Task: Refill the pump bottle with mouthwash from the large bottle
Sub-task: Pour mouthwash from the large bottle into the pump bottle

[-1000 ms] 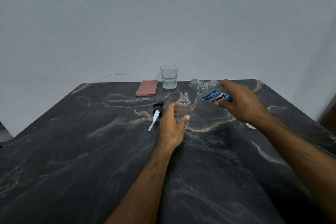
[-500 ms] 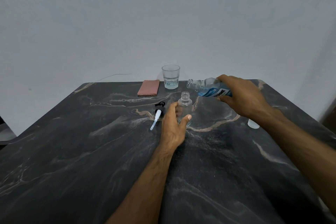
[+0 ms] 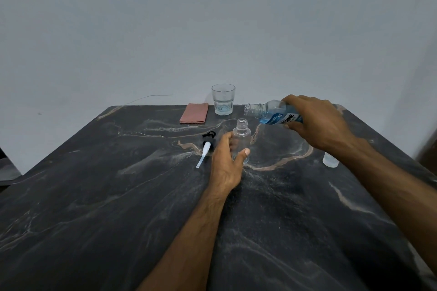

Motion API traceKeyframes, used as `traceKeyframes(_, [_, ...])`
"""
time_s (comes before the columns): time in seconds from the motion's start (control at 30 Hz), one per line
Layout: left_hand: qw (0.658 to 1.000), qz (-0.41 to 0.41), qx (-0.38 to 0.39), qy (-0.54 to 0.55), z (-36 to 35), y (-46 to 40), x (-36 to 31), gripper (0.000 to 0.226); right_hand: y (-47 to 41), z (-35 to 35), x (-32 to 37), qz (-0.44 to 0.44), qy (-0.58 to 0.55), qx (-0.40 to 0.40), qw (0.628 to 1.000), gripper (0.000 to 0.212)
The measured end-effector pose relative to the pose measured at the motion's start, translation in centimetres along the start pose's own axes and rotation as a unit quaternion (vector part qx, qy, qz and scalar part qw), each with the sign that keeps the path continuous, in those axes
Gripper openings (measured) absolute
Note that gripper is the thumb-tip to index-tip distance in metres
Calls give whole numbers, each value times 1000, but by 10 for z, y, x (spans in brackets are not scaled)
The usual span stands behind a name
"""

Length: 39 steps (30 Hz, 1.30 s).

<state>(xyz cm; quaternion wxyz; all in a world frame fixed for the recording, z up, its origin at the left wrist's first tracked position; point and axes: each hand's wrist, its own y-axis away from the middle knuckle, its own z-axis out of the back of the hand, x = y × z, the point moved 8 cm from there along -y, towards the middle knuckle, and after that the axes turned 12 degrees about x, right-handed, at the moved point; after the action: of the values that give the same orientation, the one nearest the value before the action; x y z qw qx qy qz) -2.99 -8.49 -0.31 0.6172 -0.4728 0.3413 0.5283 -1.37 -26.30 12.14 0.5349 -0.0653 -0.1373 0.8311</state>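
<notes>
The left hand (image 3: 225, 165) grips the uncapped clear pump bottle (image 3: 241, 139), upright on the dark marble table (image 3: 118, 196). The right hand (image 3: 316, 123) holds the large mouthwash bottle (image 3: 272, 113) nearly horizontal, its open mouth above and just right of the pump bottle's neck. The pump head (image 3: 208, 144) lies beside the left hand.

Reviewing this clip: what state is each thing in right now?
Pump bottle: upright, uncapped, looks empty, held by left hand.
Large bottle: uncapped, tipped toward it, gripped by right hand.
Pump head: removed, lying flat.
Glass: upright.
Cloth: folded.
</notes>
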Motion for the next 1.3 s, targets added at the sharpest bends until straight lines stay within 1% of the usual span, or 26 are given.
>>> traceKeyframes(0.33, [1000, -1, -1, -6, 0, -1, 0, 54, -1, 4, 2, 7, 20, -8, 1000, 45])
traceKeyframes(0.63, [1000, -9, -4, -1, 1, -1, -1, 51, -1, 5, 4, 7, 30, -4, 1000, 41])
traceKeyframes(0.87, [1000, -5, -3, 1, 0, -1, 0, 53, 0, 8, 5, 8, 33, -5, 999, 44])
traceKeyframes(1.3, [1000, -2, -4, -1, 1, 0, -1, 55, -2, 11, 6, 8, 48, -1, 999, 41])
